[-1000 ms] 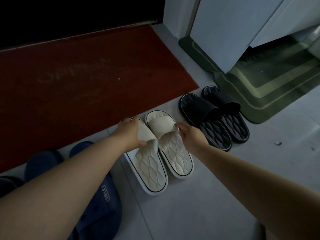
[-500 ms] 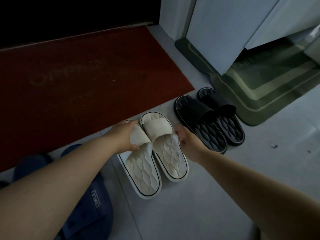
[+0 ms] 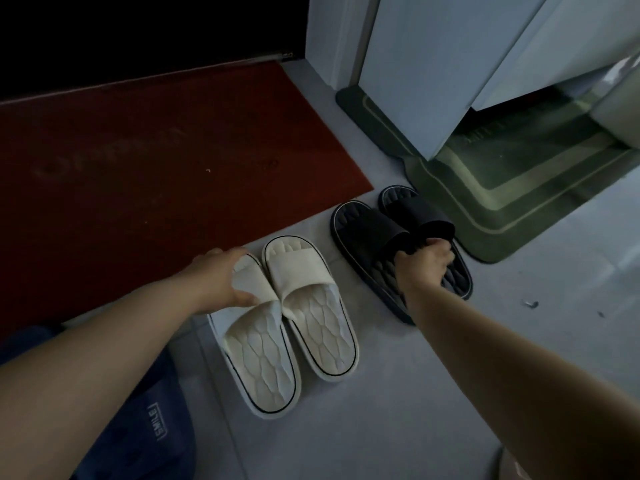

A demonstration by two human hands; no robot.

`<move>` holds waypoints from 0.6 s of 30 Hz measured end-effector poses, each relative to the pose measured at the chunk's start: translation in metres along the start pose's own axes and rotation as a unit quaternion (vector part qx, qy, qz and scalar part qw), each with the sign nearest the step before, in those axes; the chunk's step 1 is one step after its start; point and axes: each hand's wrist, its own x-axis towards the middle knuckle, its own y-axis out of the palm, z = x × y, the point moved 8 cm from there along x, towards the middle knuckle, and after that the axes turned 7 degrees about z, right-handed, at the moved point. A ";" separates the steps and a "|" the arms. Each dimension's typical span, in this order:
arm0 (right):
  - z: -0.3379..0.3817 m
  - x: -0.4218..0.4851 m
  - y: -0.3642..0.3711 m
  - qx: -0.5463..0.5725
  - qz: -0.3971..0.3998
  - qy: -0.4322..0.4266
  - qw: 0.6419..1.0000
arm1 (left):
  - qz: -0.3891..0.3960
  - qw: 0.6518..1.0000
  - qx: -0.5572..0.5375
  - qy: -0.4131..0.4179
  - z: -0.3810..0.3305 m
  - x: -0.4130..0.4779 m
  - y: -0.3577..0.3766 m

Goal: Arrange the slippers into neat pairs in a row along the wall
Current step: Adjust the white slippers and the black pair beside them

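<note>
Two cream slippers lie side by side on the grey floor, toes toward the red mat. My left hand (image 3: 221, 278) grips the strap of the left cream slipper (image 3: 263, 368). The right cream slipper (image 3: 311, 306) lies free beside it. To the right sits a black pair. My right hand (image 3: 424, 265) is closed on the straps of the left black slipper (image 3: 363, 233) and the right black slipper (image 3: 415, 209), where the two meet. A dark blue slipper (image 3: 152, 427) marked SMILE lies at the lower left, partly under my left arm.
A red doormat (image 3: 156, 174) covers the floor at the upper left, before a dark doorway. A green mat (image 3: 512, 202) lies at the right under a white door (image 3: 426, 71). Small bits of debris (image 3: 530, 304) sit on the floor at far right.
My right hand left the right cream slipper and moved right onto the black pair's straps. My left hand stays on the left cream slipper.
</note>
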 end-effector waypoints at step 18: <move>-0.003 0.061 0.001 0.008 0.059 -0.025 0.998 | 0.090 0.995 0.036 -0.009 -0.016 0.015 0.028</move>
